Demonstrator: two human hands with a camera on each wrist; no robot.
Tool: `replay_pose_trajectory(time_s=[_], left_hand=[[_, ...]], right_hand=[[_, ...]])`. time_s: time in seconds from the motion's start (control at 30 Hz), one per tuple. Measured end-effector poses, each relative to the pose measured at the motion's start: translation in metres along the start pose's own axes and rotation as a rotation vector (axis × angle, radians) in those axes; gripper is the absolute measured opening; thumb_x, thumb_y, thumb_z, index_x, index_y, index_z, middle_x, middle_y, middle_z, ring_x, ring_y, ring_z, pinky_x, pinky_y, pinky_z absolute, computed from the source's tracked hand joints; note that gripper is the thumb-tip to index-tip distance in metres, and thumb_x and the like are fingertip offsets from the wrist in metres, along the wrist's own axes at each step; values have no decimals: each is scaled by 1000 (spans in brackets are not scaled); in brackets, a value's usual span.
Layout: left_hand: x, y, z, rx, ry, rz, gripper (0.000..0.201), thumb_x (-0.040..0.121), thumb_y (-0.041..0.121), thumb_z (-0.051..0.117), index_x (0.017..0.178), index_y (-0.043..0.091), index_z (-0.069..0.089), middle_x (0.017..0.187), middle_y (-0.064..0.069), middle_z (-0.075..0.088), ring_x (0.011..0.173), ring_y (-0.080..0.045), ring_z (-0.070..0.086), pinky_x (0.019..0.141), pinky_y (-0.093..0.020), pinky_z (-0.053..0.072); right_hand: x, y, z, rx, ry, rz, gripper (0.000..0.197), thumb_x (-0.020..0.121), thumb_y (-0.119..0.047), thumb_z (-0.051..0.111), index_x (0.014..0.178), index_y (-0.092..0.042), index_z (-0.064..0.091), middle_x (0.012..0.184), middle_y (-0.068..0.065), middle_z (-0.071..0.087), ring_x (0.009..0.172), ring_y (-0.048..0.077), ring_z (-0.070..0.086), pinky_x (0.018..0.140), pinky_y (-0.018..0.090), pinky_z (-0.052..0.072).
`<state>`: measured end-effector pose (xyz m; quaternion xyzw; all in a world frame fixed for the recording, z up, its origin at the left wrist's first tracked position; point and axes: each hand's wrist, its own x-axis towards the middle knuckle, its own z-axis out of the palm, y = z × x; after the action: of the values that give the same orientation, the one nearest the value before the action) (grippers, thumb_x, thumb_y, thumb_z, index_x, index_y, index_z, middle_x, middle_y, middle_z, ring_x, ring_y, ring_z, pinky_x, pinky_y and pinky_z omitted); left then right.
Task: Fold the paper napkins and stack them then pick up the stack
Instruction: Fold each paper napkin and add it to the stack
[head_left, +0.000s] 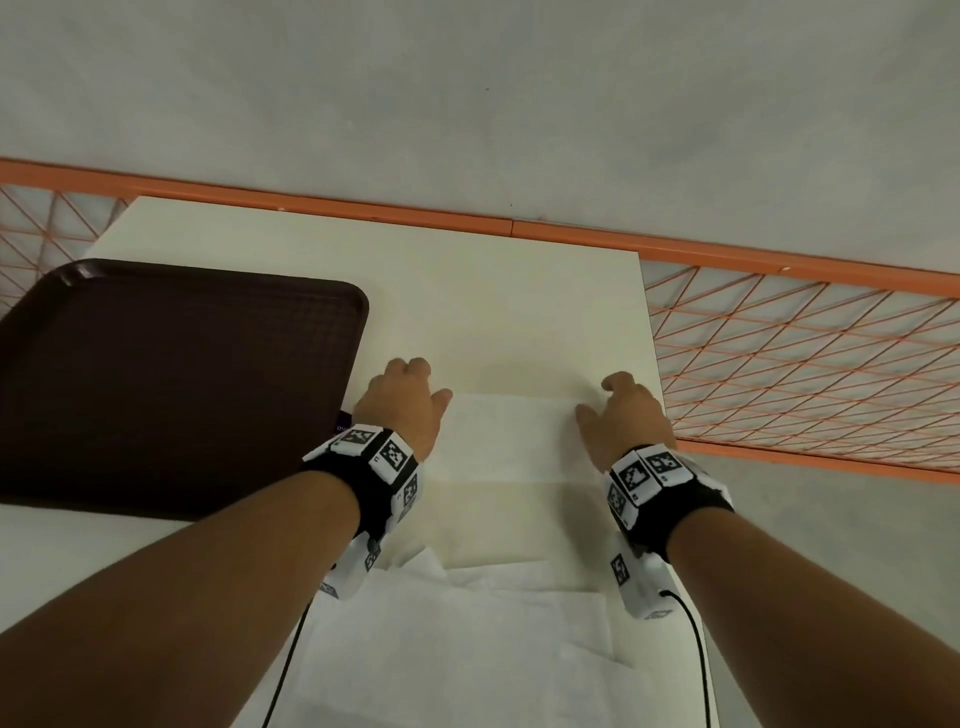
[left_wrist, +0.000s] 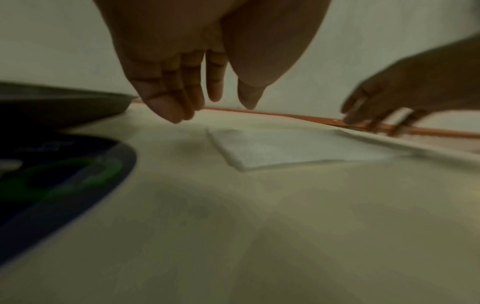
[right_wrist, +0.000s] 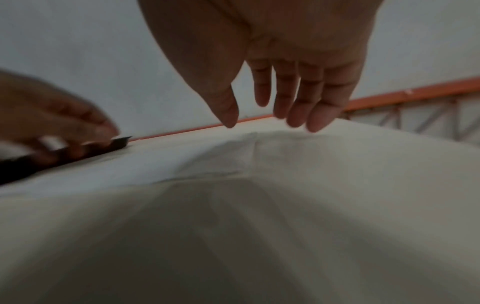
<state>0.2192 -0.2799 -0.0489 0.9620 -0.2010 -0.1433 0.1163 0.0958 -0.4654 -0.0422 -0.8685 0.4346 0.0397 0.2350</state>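
Observation:
A folded white napkin (head_left: 514, 441) lies flat on the cream table (head_left: 519, 312), between my two hands. My left hand (head_left: 410, 395) hovers at its left edge, fingers loosely hanging and holding nothing; the left wrist view shows the left hand (left_wrist: 218, 107) above the table, just left of the folded napkin (left_wrist: 285, 148). Over the right edge is my right hand (head_left: 628, 410), also empty. In the right wrist view the right hand (right_wrist: 259, 121) has relaxed fingers just above the folded napkin (right_wrist: 221, 156). Unfolded napkins (head_left: 467, 634) lie near the front edge.
A dark brown tray (head_left: 156, 389) sits on the left of the table, close to my left hand. A dark blue and green packet (left_wrist: 52, 185) lies beside the tray. An orange mesh rail (head_left: 805, 364) runs behind and right of the table.

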Motion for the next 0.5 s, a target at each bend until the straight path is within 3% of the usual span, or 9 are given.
replay_pose_trajectory(time_s=[0.07, 0.17, 0.3, 0.4, 0.5], left_hand=[[-8, 9, 1, 48, 22, 180, 44, 98, 39, 42, 136, 16, 42, 138, -4, 40, 124, -26, 40, 96, -41, 43], [-24, 23, 12, 145, -94, 368, 45, 101, 37, 35, 138, 13, 40, 147, -3, 33, 133, -24, 31, 106, -41, 36], [-36, 29, 25, 263, -221, 328, 49, 102, 38, 32, 142, 11, 33, 153, -6, 22, 139, -25, 22, 109, -42, 32], [-34, 29, 22, 268, -253, 314, 51, 101, 36, 36, 145, 11, 28, 157, -6, 15, 143, -26, 15, 113, -44, 26], [-31, 31, 19, 240, -272, 298, 49, 100, 36, 40, 142, 11, 33, 155, -5, 18, 142, -25, 17, 111, -44, 29]], right_hand=[[-9, 0, 0, -90, 22, -196, 50, 94, -32, 51, 140, -18, 39, 143, 5, 42, 129, 27, 40, 101, 40, 41], [-22, -4, 11, -276, -110, -491, 56, 100, -32, 39, 151, -16, 21, 160, 5, 16, 146, 26, 14, 119, 42, 18], [-31, -1, 30, -382, -294, -489, 55, 102, -32, 26, 153, -16, 9, 162, 7, -2, 148, 31, -1, 119, 45, 10], [-34, 0, 36, -407, -314, -460, 56, 103, -34, 23, 153, -18, 4, 162, 7, -6, 148, 31, -5, 120, 46, 7], [-35, -3, 38, -421, -306, -434, 56, 102, -36, 23, 153, -19, 5, 162, 5, -5, 148, 30, -4, 120, 48, 8]])
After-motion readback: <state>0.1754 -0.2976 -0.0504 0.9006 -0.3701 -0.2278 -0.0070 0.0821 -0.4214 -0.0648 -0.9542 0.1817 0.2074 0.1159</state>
